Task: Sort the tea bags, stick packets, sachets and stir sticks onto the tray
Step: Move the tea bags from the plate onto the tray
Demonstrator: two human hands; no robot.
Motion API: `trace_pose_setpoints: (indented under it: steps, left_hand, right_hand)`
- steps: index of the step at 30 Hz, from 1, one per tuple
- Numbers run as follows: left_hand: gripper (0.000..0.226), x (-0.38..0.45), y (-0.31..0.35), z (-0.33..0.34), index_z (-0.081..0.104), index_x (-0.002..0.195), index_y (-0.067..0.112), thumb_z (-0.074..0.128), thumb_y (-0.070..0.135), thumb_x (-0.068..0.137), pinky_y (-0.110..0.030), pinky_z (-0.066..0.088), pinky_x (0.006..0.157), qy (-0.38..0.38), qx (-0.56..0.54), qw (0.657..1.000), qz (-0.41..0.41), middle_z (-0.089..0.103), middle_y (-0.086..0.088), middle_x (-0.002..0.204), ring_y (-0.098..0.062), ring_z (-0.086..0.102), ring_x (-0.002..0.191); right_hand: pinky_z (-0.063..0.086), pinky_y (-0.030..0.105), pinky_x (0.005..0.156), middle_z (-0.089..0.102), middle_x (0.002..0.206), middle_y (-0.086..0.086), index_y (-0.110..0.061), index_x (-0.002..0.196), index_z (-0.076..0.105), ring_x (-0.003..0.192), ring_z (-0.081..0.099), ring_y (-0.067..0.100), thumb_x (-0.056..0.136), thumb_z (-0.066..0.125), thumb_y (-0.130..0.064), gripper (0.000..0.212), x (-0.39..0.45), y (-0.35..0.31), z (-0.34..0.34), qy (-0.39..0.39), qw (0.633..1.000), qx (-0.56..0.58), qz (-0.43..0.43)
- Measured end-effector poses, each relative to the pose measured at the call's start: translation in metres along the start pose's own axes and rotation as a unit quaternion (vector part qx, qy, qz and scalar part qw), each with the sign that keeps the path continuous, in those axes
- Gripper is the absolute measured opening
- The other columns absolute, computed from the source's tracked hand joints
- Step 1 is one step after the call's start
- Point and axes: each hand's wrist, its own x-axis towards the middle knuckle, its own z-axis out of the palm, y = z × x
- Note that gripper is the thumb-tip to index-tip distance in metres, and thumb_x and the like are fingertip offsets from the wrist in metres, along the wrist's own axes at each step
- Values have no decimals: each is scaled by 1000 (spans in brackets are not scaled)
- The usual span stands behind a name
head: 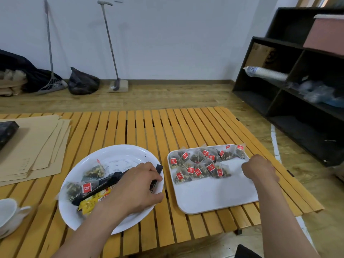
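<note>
1. where the slatted wooden worktop (141, 127) shows its yellow-orange strips with dark gaps between them, a round glossy white plate (119, 151) sits on the left and a rounded-rectangle white tray (214, 198) on the right.
2. the left hand (135, 187) lies over the plate with its fingers curled round long, glossy black stick packets (104, 183), whose far ends jut past the knuckles toward the plate's right rim.
3. just beside those packets lie a shiny yellow sachet (93, 202) and two translucent mesh pyramid tea bags (95, 169) with red paper tags.
4. on the tray, more pyramid tea bags (199, 164) filled with dark leaves sit in two rough rows along its far half; the near half is bare and matte.
5. the right hand (258, 167) rests at the tray's right edge, its fingers curled in; i cannot tell whether it holds anything.
6. flat brown paper sheets (33, 146) are stacked at the worktop's left, and a white cup (7, 209) stands at the near-left corner.
</note>
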Motion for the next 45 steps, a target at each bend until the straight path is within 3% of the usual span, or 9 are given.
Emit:
trace_pose_setpoints:
  steps: [6,10,15,21,26,32,39,42,45]
  left_hand:
    - [53,4,-7,2,64,133,31,62,53,85,-30,41,98,21,15,1000,-13,54,13,129,-11,49,117]
    - [49,4,-20,-3,67,129,30,62,51,85,-33,44,95,42,26,998,-34,57,9,125,-15,51,115]
    - [44,-1,-35,-11,70,124,31,63,51,85,-38,46,94,33,28,997,-66,59,6,120,-19,54,114]
    - [33,-16,-59,-48,66,126,32,67,32,93,-42,43,104,138,-4,979,-147,57,6,135,-20,54,121]
    - [49,-39,-109,-64,69,121,31,84,36,74,-39,50,88,127,34,947,-292,66,-2,120,-25,57,116]
    - [26,-43,-116,-64,70,71,40,84,18,73,-33,54,73,75,1,943,-325,76,13,88,-16,66,84]
    - [14,-30,-79,-65,70,85,33,77,21,86,-35,48,66,237,-84,941,-227,67,15,88,-18,62,76]
    - [11,-13,-49,-59,68,87,26,75,17,89,-26,49,57,243,-241,923,-176,70,14,90,-7,64,79]
    - [16,-3,-35,-51,67,85,27,76,15,88,-24,49,72,224,-253,930,-147,72,12,86,-5,66,86]
  right_hand:
    - [54,47,91,62,100,15,-9,95,58,93,61,34,84,55,-18,15,12,-2,21,-36,998,-57,14]
    - [47,32,61,60,90,11,-7,92,56,76,58,26,90,56,-20,13,-9,-20,23,-64,993,-90,-44]
    - [39,30,52,58,81,8,-8,92,55,68,56,21,93,56,-21,13,-23,-36,29,-68,987,-115,-92]
    - [54,35,69,62,82,8,-14,95,62,73,60,26,89,61,-26,13,-29,-43,24,36,987,-67,-145]
    - [53,32,78,76,112,5,-19,125,68,99,70,26,90,68,-33,37,-70,-69,29,53,953,43,-296]
    - [53,31,81,77,105,2,-23,126,67,100,70,21,92,62,-28,35,-89,-83,41,29,941,33,-335]
    - [53,29,75,76,106,2,-22,127,67,97,70,21,93,63,-26,35,-92,-80,37,7,938,55,-343]
    - [56,31,81,76,107,-3,-23,118,71,100,69,17,92,66,-28,27,-93,-84,35,-27,930,110,-349]
    - [57,31,83,74,104,-7,-23,110,73,97,68,11,90,70,-27,20,-94,-87,36,-80,913,198,-347]
